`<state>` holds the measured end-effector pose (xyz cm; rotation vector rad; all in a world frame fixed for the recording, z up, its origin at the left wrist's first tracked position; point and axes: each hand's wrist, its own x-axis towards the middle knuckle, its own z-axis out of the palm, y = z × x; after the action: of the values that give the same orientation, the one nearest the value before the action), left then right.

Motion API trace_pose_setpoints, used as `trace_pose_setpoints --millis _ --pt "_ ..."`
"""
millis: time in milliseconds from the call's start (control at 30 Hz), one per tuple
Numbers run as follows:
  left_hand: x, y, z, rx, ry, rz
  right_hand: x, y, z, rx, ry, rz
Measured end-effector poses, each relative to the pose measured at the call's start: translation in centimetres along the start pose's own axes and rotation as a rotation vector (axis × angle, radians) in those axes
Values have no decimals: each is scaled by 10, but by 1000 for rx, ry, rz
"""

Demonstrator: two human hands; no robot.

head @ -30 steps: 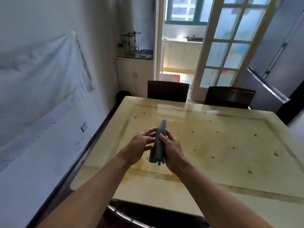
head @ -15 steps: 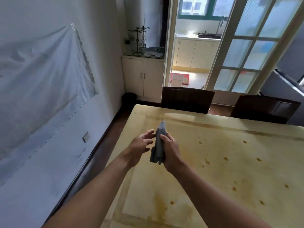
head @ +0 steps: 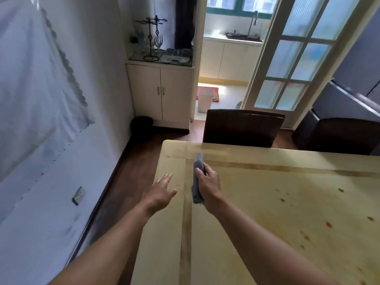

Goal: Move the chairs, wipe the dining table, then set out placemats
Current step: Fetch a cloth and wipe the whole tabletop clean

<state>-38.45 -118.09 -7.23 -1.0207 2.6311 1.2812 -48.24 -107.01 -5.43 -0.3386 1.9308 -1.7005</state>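
Note:
My right hand [head: 209, 186] grips a folded grey cloth [head: 197, 171], held upright over the far left corner of the yellow dining table [head: 267, 212]. My left hand [head: 161, 191] hovers to the cloth's left with fingers spread and nothing in it, over the table's left edge. The tabletop carries brown spots [head: 329, 224] on the right. Two dark brown chairs stand at the far side: one [head: 242, 128] behind the corner and another [head: 339, 136] at the right.
A white wall with a hanging sheet [head: 41, 89] runs close along the table's left side, over a narrow strip of wooden floor [head: 131, 161]. A cream cabinet [head: 160, 93] with a glass rack, a black bin [head: 141, 125] and a glazed door [head: 298, 58] lie beyond.
My left hand has let go of the cloth and moved away to the left with fingers spread. The view has moved forward and left, toward the table's far left corner.

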Motion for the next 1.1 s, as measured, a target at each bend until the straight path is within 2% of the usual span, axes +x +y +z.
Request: trace_pose_setpoints --millis 100,333,433,500,567,800,900,1000,1100 --pt "38 -23 11 273 -37 46 58 16 17 -144 18 -59" --pt "100 -66 12 582 -152 65 144 34 63 -429 4 -144" --pt "115 -70 10 665 -220 90 167 47 72 -824 -90 -80" --pt "117 -72 11 674 -230 113 175 59 77 -1085 -205 -102" --pt "119 -73 9 684 -220 143 184 72 85 -1223 -320 -141" --pt "133 -67 -2 822 -286 200 229 82 116 -1322 -361 -250" --pt "139 -62 -7 881 -309 194 247 77 116 -1290 -339 -212" --pt "149 -61 -2 845 -286 177 263 70 83 -1299 -268 -154" --pt "155 -62 2 805 -296 148 277 72 21 -1318 -177 -74"
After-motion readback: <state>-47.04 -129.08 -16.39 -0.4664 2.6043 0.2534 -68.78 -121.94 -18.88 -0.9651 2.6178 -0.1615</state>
